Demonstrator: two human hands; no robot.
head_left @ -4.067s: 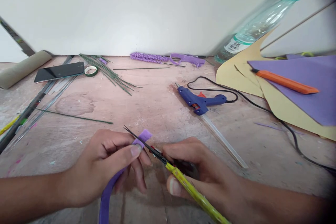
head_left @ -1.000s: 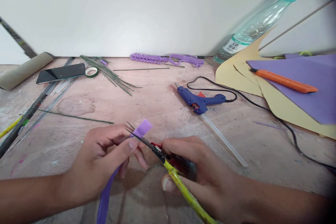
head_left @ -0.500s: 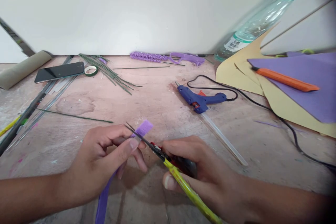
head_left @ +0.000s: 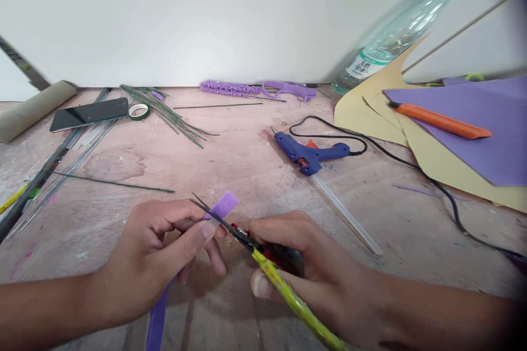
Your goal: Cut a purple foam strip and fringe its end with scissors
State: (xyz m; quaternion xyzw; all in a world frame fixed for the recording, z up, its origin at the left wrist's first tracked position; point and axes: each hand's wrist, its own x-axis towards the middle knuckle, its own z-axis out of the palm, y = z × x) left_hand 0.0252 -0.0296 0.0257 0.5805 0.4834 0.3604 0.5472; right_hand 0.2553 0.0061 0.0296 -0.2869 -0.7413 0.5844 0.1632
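Observation:
Between thumb and forefinger, my left hand pinches a purple felt strip near its upper end. The strip's long tail hangs below that hand toward the bottom edge. My right hand is wrapped round the handles of a pair of scissors, one of them covered in yellow. The narrow blades lie across the strip just beyond my left thumb, with their tips slightly apart. How deep the blades are into the strip, I cannot tell.
A blue glue gun with a glue stick and black cord lies to the right. Green wire stems, a phone, a tape roll and a fuzzy purple piece lie farther back. An orange cutter rests on purple sheets beside a bottle.
The scissor blades have shifted slightly, and their tips show a little farther apart. Both hands keep their grips. The whole view has moved a little, so everything sits slightly farther left.

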